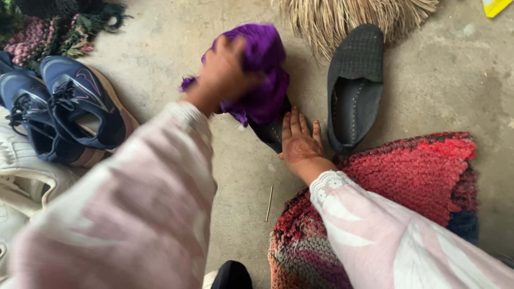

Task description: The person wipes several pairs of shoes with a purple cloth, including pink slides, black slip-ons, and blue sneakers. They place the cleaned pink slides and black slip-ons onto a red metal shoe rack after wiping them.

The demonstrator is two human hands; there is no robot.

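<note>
Purple cloth [262, 69] bunched in your left hand [227, 72] — your right hand [299, 143] lies flat, pinning a black shoe [270, 131] beneath the cloth.

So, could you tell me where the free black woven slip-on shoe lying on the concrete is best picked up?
Probably at the heel end of the black woven slip-on shoe, from the near side: its opening faces up and the heel rim points toward the right hand, so fingers can hook inside.
</note>
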